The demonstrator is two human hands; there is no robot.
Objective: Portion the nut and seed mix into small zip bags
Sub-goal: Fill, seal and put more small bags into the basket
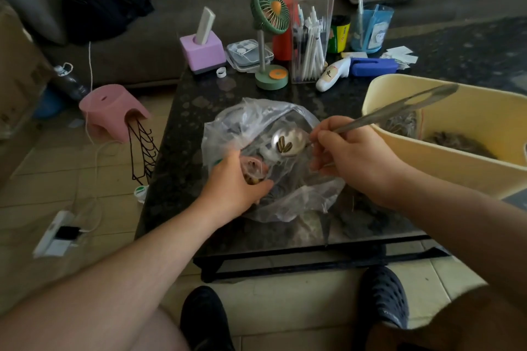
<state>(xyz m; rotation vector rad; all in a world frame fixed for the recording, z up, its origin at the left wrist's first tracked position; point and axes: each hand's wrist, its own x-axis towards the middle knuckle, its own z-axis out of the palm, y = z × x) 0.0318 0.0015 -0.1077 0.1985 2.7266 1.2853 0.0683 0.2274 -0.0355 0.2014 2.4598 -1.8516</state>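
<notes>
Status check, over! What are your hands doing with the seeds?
Left hand holds small zip bag open. Right hand holds spoon, few seeds on it, above the bag. Big plastic bag underneath. Nothing blocking.

Glossy metal spoon (288, 142), crinkled clear plastic bag (256, 117)

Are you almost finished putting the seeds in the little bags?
Not nearly, it seems. Done so far: a few pieces already sit in the small zip bag that the left hand holds open. Right now the right hand holds a spoon carrying a few striped seeds above the big plastic bag. Left: lots more mix still lies in the yellow tub. I see no filled bags set aside.
</notes>
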